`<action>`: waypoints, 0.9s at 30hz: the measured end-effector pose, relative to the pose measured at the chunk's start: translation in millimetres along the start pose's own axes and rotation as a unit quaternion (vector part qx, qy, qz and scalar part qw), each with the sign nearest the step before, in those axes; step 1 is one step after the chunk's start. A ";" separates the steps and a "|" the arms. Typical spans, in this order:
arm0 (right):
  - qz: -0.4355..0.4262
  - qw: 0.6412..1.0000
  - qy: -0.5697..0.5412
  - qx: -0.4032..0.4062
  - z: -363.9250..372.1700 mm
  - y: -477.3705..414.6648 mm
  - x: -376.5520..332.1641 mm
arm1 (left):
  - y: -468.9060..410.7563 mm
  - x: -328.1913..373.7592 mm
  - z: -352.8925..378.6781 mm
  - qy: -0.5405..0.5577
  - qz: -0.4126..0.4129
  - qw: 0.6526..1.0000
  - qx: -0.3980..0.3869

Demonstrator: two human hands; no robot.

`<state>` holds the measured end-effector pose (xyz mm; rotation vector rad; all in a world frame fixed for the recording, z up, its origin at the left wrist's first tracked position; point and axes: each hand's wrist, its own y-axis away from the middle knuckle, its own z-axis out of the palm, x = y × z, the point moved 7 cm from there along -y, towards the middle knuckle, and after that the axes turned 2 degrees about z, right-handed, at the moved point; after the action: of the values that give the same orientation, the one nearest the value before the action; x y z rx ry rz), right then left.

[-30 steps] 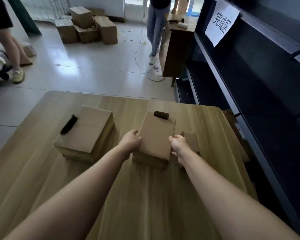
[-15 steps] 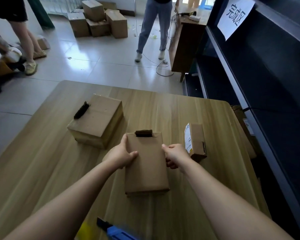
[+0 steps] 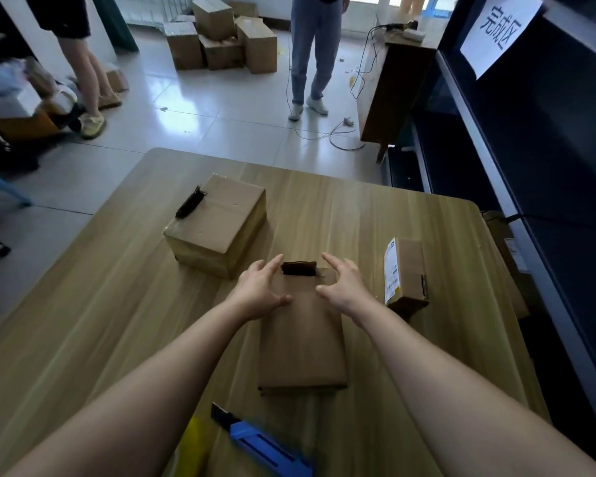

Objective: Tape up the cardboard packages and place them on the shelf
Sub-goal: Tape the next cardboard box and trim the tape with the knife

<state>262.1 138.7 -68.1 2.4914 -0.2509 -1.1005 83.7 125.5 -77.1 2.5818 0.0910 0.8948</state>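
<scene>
Head view | flat box [image 3: 301, 339] lies mid-desk [image 3: 117, 321] | left hand [image 3: 258, 290] and right hand [image 3: 341, 287] apart, fingers spread, flanking its far end, gripping nothing | large box [image 3: 217, 225] toward far-left corner | small box [image 3: 406, 273] near right edge | knife [image 3: 265, 445] at near edge

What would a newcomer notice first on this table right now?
The left hand and right hand spread open either side of the flat cardboard package on the table. A bigger box sits behind-left, a small labelled box to the right, and a blue cutter lies at the near edge.
</scene>
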 end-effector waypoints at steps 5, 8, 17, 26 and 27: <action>-0.012 1.000 0.008 -0.006 11.3 -10.0 1.6 | -0.9 -4.0 4.5 0.025 0.027 0.999 0.010; -0.011 0.999 -0.038 0.020 15.8 -16.2 9.7 | 2.6 -2.6 2.2 0.024 0.047 0.998 0.026; 0.037 0.984 -0.149 0.095 6.4 -18.4 7.6 | 6.4 -2.8 -2.1 -0.002 0.051 0.999 0.017; 0.100 0.971 -0.184 0.115 14.2 -30.4 15.7 | -7.7 -0.2 -9.6 0.151 0.031 0.984 0.090; 0.112 0.964 -0.218 0.103 15.8 -31.4 18.5 | -11.0 -0.5 -9.6 0.187 0.007 0.976 0.108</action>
<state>262.9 156.6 -103.6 2.2833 -0.7898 -1.5799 78.3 138.8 -74.9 2.5734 0.2906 1.4395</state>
